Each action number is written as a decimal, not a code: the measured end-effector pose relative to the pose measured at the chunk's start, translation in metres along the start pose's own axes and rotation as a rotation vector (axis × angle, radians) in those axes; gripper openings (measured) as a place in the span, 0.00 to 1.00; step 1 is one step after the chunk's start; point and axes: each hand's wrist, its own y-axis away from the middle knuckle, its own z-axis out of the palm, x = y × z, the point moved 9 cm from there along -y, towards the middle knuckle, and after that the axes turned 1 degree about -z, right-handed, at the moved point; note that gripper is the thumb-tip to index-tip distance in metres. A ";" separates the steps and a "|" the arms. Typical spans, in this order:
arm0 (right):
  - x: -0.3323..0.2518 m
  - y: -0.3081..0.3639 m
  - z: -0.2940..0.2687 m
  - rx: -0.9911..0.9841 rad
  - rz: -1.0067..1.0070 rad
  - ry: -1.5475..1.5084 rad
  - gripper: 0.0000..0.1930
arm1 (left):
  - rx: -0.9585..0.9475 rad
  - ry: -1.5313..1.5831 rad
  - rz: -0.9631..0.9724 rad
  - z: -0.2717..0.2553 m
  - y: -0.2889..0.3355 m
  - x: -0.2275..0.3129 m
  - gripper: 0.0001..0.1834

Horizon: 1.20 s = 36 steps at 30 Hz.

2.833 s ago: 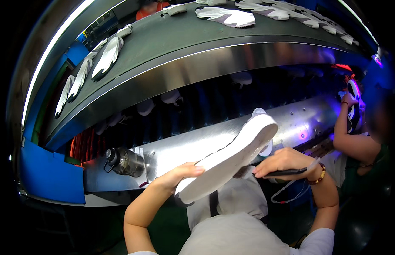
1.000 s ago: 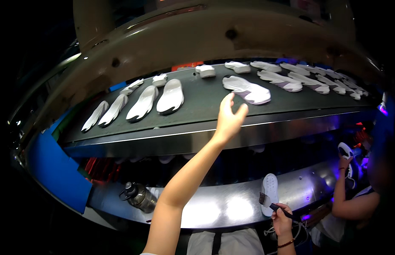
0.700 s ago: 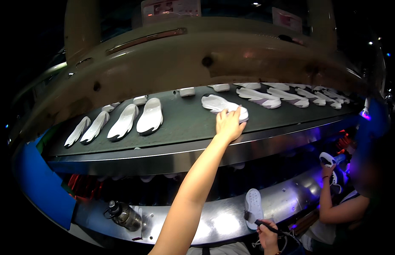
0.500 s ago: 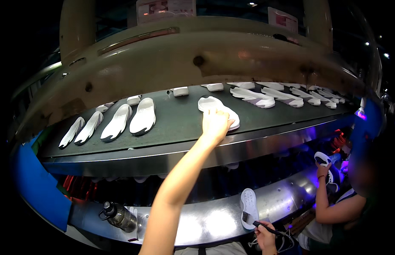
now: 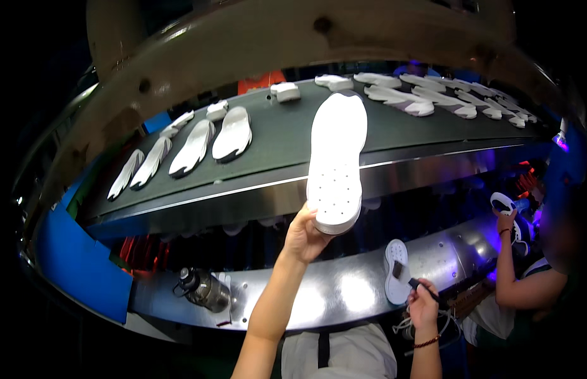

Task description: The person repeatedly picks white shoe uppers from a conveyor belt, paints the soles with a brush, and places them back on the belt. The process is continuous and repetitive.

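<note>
My left hand (image 5: 304,237) grips a white shoe sole (image 5: 336,151) by its lower end, thumb on the face toward me. The sole stands nearly upright in the air in front of the belt, with small holes dotting its lower half. Lower right, my right hand (image 5: 423,308) is closed on the black handle of a brush (image 5: 423,287). The brush's dark bristles are over a second white sole (image 5: 396,252), which lies on the metal ledge; whether they touch it I cannot tell.
Behind is a dark green conveyor belt (image 5: 277,145) with several white soles (image 5: 233,134) on it, under a curved machine hood (image 5: 230,63). A dark bottle (image 5: 203,289) stands on the metal ledge (image 5: 318,303). At right, a co-worker's hand (image 5: 506,221) holds a shoe.
My left hand has lifted the sole off the belt and tipped it upright, closer to me. My right hand still holds the brush at the other sole. The view has shifted.
</note>
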 end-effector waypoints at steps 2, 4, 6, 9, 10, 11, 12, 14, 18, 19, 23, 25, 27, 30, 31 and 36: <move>-0.014 -0.002 -0.004 -0.025 -0.058 -0.013 0.10 | -0.140 -0.096 0.035 -0.008 0.012 -0.004 0.36; -0.029 0.001 -0.006 -0.054 -0.111 -0.030 0.10 | -0.216 -0.353 0.158 -0.018 0.040 -0.014 0.48; -0.036 0.007 -0.004 -0.096 -0.138 -0.040 0.11 | -0.198 -0.014 0.140 -0.025 0.074 -0.037 0.57; -0.035 0.012 0.006 -0.194 -0.117 -0.048 0.11 | -0.137 0.159 -0.138 -0.054 0.106 -0.092 0.63; -0.031 0.014 0.013 -0.235 -0.099 -0.044 0.11 | -0.149 0.080 -0.238 -0.059 0.114 -0.109 0.62; -0.024 0.017 0.021 -0.278 -0.075 -0.036 0.11 | -0.164 0.006 -0.338 -0.063 0.122 -0.126 0.62; -0.016 0.020 0.034 -0.327 -0.042 -0.040 0.11 | -0.175 -0.074 -0.436 -0.070 0.135 -0.141 0.61; 0.001 0.028 0.061 -0.418 0.030 -0.017 0.11 | -0.138 0.078 -0.444 -0.103 0.152 -0.160 0.46; 0.048 0.017 0.077 -0.402 0.186 0.253 0.09 | 0.026 0.140 -0.362 -0.093 0.127 -0.154 0.50; 0.051 0.007 0.081 -0.374 0.181 0.271 0.09 | 0.062 0.131 -0.337 -0.079 0.118 -0.146 0.53; 0.057 -0.018 0.103 -0.318 0.184 0.330 0.10 | 0.272 0.127 -0.266 -0.083 0.113 -0.145 0.55; 0.058 -0.025 0.109 -0.297 0.178 0.384 0.10 | 0.316 0.148 -0.293 -0.082 0.116 -0.148 0.53; 0.060 -0.030 0.115 -0.291 0.179 0.414 0.10 | 0.143 0.182 -0.290 -0.072 0.116 -0.149 0.49; 0.063 -0.033 0.119 -0.298 0.178 0.451 0.10 | 0.163 0.194 -0.291 -0.075 0.117 -0.155 0.46; 0.064 -0.034 0.119 -0.293 0.174 0.457 0.10 | 0.216 0.191 -0.293 -0.080 0.119 -0.157 0.46; 0.058 -0.039 0.124 -0.341 0.031 0.624 0.10 | 0.300 0.202 -0.275 -0.085 0.114 -0.165 0.44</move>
